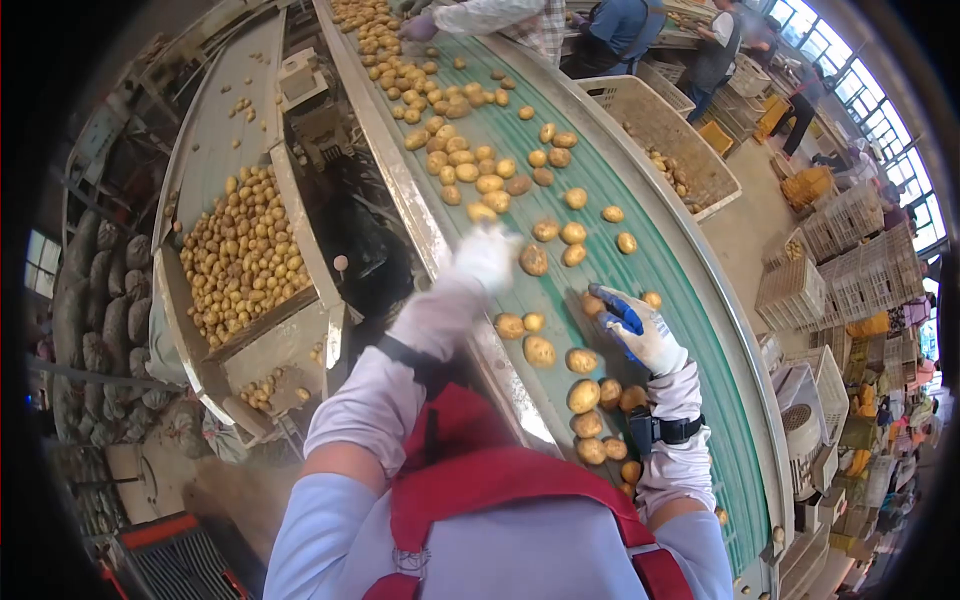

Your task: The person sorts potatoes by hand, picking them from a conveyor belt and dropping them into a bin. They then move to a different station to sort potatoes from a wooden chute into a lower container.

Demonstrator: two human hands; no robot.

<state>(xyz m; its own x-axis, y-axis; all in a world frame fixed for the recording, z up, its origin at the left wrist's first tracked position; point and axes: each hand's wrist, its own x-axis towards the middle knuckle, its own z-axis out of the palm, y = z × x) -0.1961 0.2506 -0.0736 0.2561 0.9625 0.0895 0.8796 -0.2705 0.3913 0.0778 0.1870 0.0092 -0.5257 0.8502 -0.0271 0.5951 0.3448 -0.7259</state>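
My left hand (pixel 487 258), in a white glove, is smeared by motion over the near edge of the green conveyor belt (pixel 680 300). Its fingers and anything in them cannot be made out. Close to it lie several loose potatoes, among them a brown potato (pixel 533 260). My right hand (pixel 648 335) wears a white glove with a blue palm. Its curved fingertips close about a potato (pixel 592 304) above the middle of the belt. Below that hand, a cluster of potatoes (pixel 588 424) rests beside my right wrist.
Many potatoes (pixel 460 160) cover the belt's far end, where a co-worker's gloved hand (pixel 419 28) reaches in. A metal rail (pixel 440 235) edges the belt. On the left is a potato-filled chute (pixel 245 255); a crate (pixel 690 120) and stacked crates (pixel 870 275) stand right.
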